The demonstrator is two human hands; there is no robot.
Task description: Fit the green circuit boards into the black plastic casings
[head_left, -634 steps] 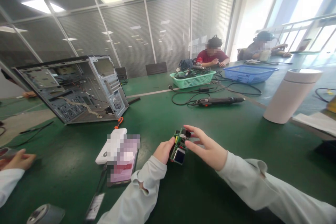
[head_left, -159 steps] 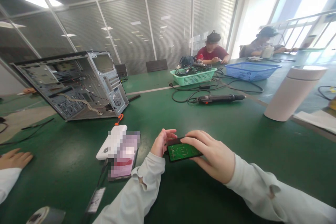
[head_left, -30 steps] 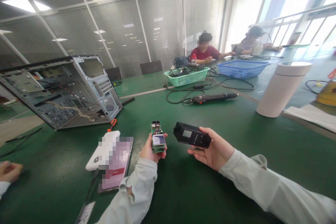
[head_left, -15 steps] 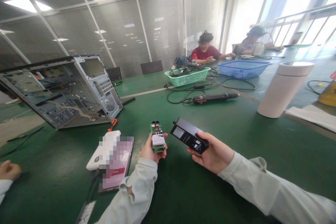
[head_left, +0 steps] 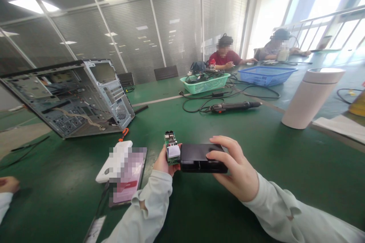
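My left hand holds a small green circuit board with a white patch on it, upright above the green table. Fingers and thumb of my right hand are wrapped round a black rectangular case. The left end of the case is right beside the board and in front of some left fingertips; whether the two touch is hard to tell. To the left lie a white device and a pink flat packet.
An open computer case stands at the left. Behind are an electric screwdriver with its cable, a green basket, a blue basket and a white cup. Another person's hand rests at the left edge. Two people sit farther back.
My right hand has turned the black case over, so its panel with the small window no longer shows, and has brought it left against or close to the board. My left hand has barely moved.
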